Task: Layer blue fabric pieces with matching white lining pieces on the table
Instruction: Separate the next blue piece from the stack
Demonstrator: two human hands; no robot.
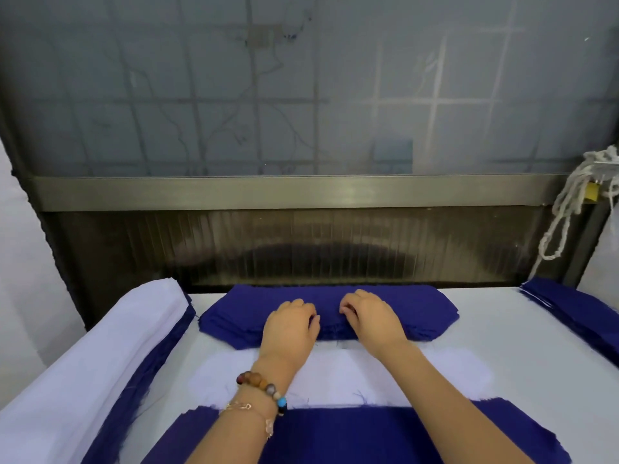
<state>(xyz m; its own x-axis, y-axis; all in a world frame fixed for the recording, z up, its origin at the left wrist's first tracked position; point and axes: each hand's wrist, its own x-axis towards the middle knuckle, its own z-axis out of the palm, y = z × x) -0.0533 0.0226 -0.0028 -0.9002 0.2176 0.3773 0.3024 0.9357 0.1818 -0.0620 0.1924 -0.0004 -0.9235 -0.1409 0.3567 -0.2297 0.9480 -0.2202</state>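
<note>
Head view of the layering station, task in progress. Both hands reach to the central stack of blue fabric pieces (402, 306) at the far side of the desk (522, 346). The left hand (291, 324) and right hand (371, 316) lie side by side on the stack's near edge, fingers curled down onto the cloth. Whether either hand has a ply pinched cannot be told, as the fingertips are hidden against the fabric.

Nearer the person, one white lining piece (435, 373) lies flat and uncovered on the desk. It has the same clipped-corner outline as the blue stack. Its near edge meets a blue piece (368, 437) at the bottom of the view, and which of the two overlaps the other is unclear.

Judged progress: the step in hand appears to be taking a blue piece to lay over the exposed lining. The mixed pile (100, 356) at the left, white on top with blue showing beneath, may be finished work. The thick central stack suggests much remains.

Counts:
- Hands: two.
- Central blue stack: one, its plies too fine to count.
- Loose white lining pieces: one.
- Near blue pieces: one.
- Mixed piles at the left: one.
- Blue piles at the right desk edge: one, the right-hand pile (576, 313), with thin pale lines along its edge.
- Bracelets (264, 390) on the left wrist: two, one beaded and one fine chain.
- Knotted white cords (566, 209), hanging at the right: one.
</note>
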